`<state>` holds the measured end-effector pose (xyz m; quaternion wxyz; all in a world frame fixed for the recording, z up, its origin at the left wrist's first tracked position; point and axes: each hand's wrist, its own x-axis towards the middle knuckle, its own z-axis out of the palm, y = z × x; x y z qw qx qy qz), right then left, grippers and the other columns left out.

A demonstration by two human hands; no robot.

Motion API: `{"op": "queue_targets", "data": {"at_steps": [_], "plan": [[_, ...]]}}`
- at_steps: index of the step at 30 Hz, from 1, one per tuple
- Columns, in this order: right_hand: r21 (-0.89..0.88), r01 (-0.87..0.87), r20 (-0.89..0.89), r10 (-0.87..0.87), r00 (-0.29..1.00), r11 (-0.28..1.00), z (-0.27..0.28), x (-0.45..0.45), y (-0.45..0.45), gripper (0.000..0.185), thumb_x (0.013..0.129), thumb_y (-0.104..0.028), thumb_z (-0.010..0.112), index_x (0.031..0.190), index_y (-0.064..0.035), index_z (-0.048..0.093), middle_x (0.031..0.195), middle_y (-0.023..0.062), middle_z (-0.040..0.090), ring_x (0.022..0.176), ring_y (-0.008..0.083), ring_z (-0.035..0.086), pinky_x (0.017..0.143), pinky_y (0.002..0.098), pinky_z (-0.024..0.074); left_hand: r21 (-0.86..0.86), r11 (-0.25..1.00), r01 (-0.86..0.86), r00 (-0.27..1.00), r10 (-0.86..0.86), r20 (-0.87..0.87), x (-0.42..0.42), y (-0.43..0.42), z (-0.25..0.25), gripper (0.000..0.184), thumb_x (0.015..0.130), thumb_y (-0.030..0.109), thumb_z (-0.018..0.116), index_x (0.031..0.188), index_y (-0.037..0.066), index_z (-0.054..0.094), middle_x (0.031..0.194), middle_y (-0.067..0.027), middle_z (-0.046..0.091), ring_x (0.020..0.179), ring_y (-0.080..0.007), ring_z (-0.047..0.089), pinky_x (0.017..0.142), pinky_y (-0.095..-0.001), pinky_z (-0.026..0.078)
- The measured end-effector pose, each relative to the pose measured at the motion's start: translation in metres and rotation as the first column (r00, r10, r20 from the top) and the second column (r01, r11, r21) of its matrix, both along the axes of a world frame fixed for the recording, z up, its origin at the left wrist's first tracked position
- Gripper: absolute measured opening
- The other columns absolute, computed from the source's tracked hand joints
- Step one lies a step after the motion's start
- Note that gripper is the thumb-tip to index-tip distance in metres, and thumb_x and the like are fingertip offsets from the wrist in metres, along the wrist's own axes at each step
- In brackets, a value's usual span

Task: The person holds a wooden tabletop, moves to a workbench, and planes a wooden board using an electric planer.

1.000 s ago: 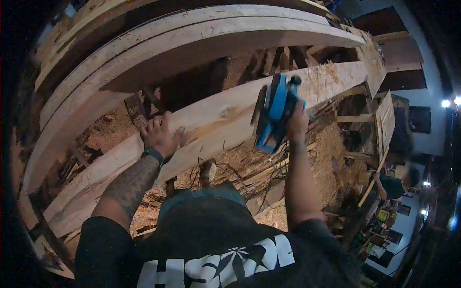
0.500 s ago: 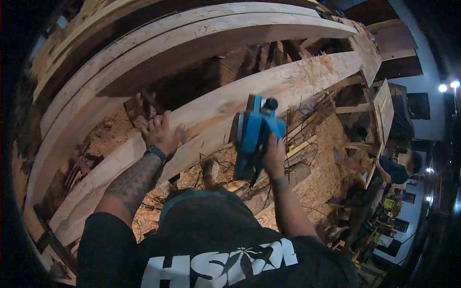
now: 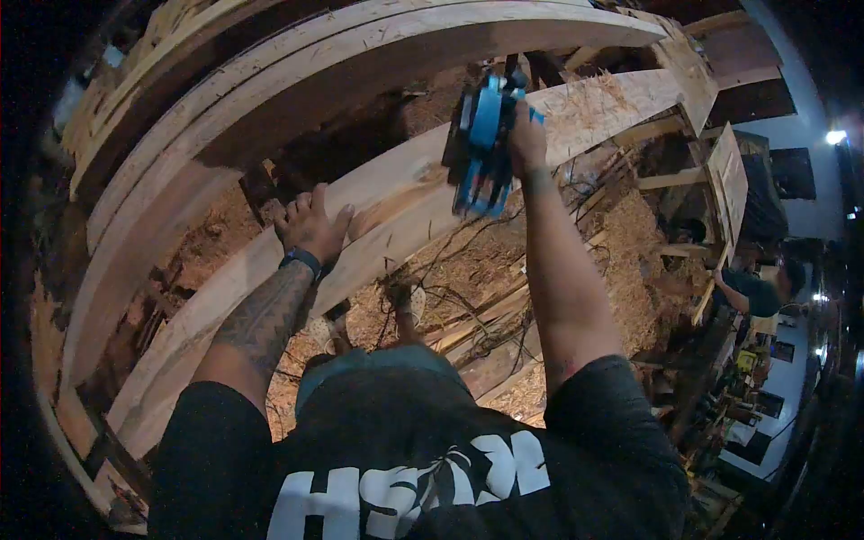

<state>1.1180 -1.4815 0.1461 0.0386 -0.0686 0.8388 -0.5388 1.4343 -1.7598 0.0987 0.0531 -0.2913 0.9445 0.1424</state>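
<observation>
A long curved wooden beam (image 3: 396, 203) runs diagonally from the lower left to the upper right. My left hand (image 3: 311, 223) rests on it with the fingers spread, a dark band around the wrist. A blue and black power planer (image 3: 487, 135) lies across the beam to the right, and my right hand (image 3: 528, 142) grips its handle. The planer's underside is hidden. Loose shavings (image 3: 601, 94) are scattered on the beam's far right part.
Other curved beams (image 3: 360, 56) arch beyond this one. Shavings, cables and wood strips (image 3: 490, 319) cover the ground near my feet. A wooden frame (image 3: 727, 184) stands at the right, with another person (image 3: 756, 292) farther off.
The planer first came back toward my body, off the beam, then moved forward onto it again in my right hand. My left hand has stayed on the beam.
</observation>
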Motion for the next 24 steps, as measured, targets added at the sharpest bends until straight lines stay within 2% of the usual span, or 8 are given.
{"op": "queue_targets", "data": {"at_steps": [4, 5, 8, 11, 13, 15, 20, 24], "plan": [[0.408, -0.008, -0.026, 0.021, 0.999, 0.913, 0.006, 0.142, 0.035, 0.034, 0.109, -0.031, 0.051, 0.126, -0.0024, 0.06, 0.099, 0.0281, 0.065, 0.098, 0.0507, 0.063, 0.08, 0.0555, 0.0508, 0.014, 1.0, 0.006, 1.0, -0.006, -0.027, 0.0, -0.002, -0.013, 0.08, 0.096, 0.064, 0.058, 0.159, 0.018, 0.039, 0.152, -0.0166, 0.051, 0.142, -0.0365, 0.045, 0.118, -0.0617, 0.025], [0.495, -0.129, -0.26, 0.288, 0.922, 0.859, 0.001, 0.185, 0.05, 0.036, 0.111, -0.033, 0.051, 0.125, -0.0014, 0.061, 0.102, 0.0279, 0.066, 0.096, 0.0502, 0.062, 0.083, 0.054, 0.0494, 0.026, 1.0, 0.002, 0.999, -0.001, -0.034, 0.0, -0.004, -0.016, 0.08, 0.097, 0.064, 0.058, 0.159, 0.018, 0.039, 0.152, -0.0167, 0.051, 0.143, -0.0369, 0.044, 0.118, -0.0624, 0.025], [0.074, -0.101, 0.161, 0.088, 0.983, 0.992, 0.024, 0.265, 0.052, 0.05, 0.112, -0.048, 0.045, 0.118, -0.0026, 0.063, 0.103, 0.0209, 0.067, 0.092, 0.0374, 0.065, 0.084, 0.0474, 0.0509, -0.031, 0.999, 0.031, 0.999, -0.03, 0.017, -0.002, -0.007, -0.017, 0.08, 0.097, 0.065, 0.057, 0.16, 0.017, 0.039, 0.155, -0.0176, 0.049, 0.144, -0.0379, 0.044, 0.119, -0.0643, 0.024], [0.223, -0.087, 0.124, 0.06, 0.99, 0.971, 0.024, 0.243, 0.044, 0.05, 0.112, -0.048, 0.045, 0.118, -0.0014, 0.063, 0.101, 0.0203, 0.068, 0.091, 0.0368, 0.065, 0.084, 0.0465, 0.0508, 0.053, 0.998, 0.023, 0.999, -0.025, 0.041, -0.004, -0.007, -0.005, 0.082, 0.097, 0.066, 0.056, 0.159, 0.016, 0.04, 0.158, -0.0184, 0.047, 0.145, -0.0382, 0.043, 0.12, -0.0645, 0.022], [0.245, -0.095, -0.138, 0.132, 0.982, 0.965, 0.014, 0.192, 0.027, 0.05, 0.112, -0.047, 0.046, 0.113, -0.0004, 0.066, 0.101, 0.0218, 0.068, 0.089, 0.0377, 0.066, 0.08, 0.0474, 0.0506, 0.046, 0.999, 0.018, 0.999, -0.02, 0.042, -0.003, -0.005, 0.001, 0.082, 0.097, 0.067, 0.056, 0.159, 0.015, 0.04, 0.157, -0.0187, 0.048, 0.145, -0.0379, 0.043, 0.12, -0.0638, 0.022], [0.186, -0.107, 0.009, 0.107, 0.994, 0.977, 0.023, 0.128, 0.0, 0.051, 0.112, -0.047, 0.046, 0.114, -0.0008, 0.067, 0.102, 0.0271, 0.067, 0.09, 0.0442, 0.066, 0.077, 0.0494, 0.0518, 0.037, 0.999, 0.011, 1.0, -0.012, 0.022, -0.002, -0.001, 0.001, 0.083, 0.097, 0.067, 0.056, 0.159, 0.015, 0.04, 0.156, -0.0189, 0.048, 0.146, -0.0378, 0.042, 0.121, -0.0635, 0.021], [-0.005, -0.07, 0.101, 0.07, 0.992, 0.998, 0.017, 0.055, -0.047, 0.057, 0.112, -0.051, 0.044, 0.107, 0.0023, 0.066, 0.093, 0.0238, 0.068, 0.089, 0.0357, 0.068, 0.078, 0.0468, 0.0521, 0.022, 1.0, 0.015, 0.999, -0.014, -0.03, 0.002, -0.003, -0.011, 0.082, 0.096, 0.067, 0.058, 0.159, 0.017, 0.04, 0.154, -0.0191, 0.049, 0.146, -0.0386, 0.042, 0.121, -0.064, 0.021], [0.284, -0.005, -0.004, 0.006, 1.0, 0.959, 0.044, 0.138, -0.01, 0.057, 0.112, -0.049, 0.044, 0.105, 0.0029, 0.065, 0.093, 0.0195, 0.069, 0.087, 0.0312, 0.067, 0.079, 0.0449, 0.0519, 0.068, 0.998, 0.0, 0.999, 0.003, -0.034, -0.002, -0.004, -0.014, 0.081, 0.095, 0.066, 0.058, 0.159, 0.019, 0.04, 0.154, -0.0193, 0.049, 0.146, -0.0395, 0.042, 0.121, -0.0645, 0.022]]}}
